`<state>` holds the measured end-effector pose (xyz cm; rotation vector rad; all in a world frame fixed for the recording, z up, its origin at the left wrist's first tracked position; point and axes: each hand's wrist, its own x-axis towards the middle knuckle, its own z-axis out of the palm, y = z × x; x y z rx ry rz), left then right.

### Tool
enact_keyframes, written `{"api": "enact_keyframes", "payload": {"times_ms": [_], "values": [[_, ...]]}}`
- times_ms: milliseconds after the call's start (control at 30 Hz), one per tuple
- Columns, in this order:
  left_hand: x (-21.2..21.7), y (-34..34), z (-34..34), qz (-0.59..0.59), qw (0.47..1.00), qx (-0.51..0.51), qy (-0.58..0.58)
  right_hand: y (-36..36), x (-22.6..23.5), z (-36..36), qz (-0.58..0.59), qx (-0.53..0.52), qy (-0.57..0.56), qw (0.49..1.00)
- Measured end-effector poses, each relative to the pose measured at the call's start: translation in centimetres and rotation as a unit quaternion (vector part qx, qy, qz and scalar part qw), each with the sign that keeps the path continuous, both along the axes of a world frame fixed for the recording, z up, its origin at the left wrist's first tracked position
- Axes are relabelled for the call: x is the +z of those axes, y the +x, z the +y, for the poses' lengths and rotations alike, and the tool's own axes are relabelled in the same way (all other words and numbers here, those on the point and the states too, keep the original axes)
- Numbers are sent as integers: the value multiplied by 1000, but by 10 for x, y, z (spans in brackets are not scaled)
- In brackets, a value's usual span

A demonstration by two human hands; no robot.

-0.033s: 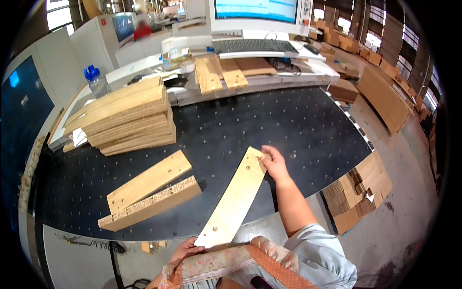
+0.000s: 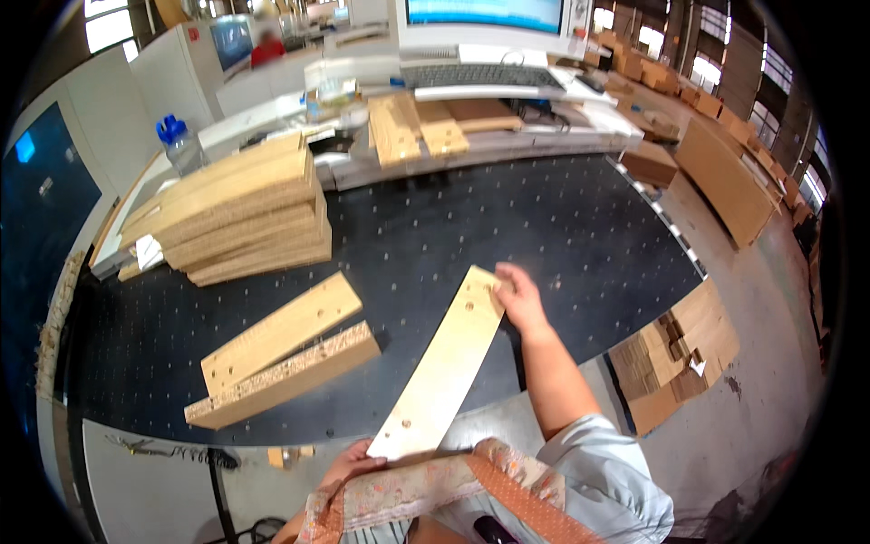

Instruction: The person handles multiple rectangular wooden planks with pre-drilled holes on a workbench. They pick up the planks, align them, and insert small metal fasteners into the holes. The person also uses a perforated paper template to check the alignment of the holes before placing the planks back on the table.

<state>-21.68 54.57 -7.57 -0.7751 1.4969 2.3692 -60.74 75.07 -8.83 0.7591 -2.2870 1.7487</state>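
Note:
A pale wooden board point(image 2: 439, 363) with drilled holes near both ends lies slantwise between my hands. My right hand point(image 2: 519, 297) grips its far end, with the thumb on top at the corner. At the near end my left hand point(image 2: 349, 464) holds the corner, partly hidden by the flowered sleeve. To the left on the black worktop, a similar drilled board point(image 2: 281, 334) lies flat. Right against it, another board point(image 2: 285, 379) stands on its long edge, its rough chipboard edge facing up.
A tall stack of boards point(image 2: 240, 213) stands at the back left of the dotted black worktop point(image 2: 471, 218), near a blue-capped bottle point(image 2: 181, 147). Beyond the worktop are a keyboard point(image 2: 480, 76), a monitor and drilled boards point(image 2: 395, 131). Flattened cardboard point(image 2: 675, 354) lies off the right edge.

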Motion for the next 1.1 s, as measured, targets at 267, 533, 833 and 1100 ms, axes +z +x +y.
{"api": "enact_keyframes", "payload": {"times_ms": [267, 533, 833, 1100], "values": [[-6, 6, 2, 36, 996, 10, 81, -1, 1, 0, -93, 73, -69, 991], [13, -6, 4, 0, 994, -4, 111, 0, 6, -3, -144, 106, -108, 978], [6, -9, 4, -28, 997, -19, 72, -3, 9, 1, 20, 100, -3, 995], [1, -15, 12, -19, 997, -42, 61, 2, 6, -7, 15, 156, -31, 987]]}}
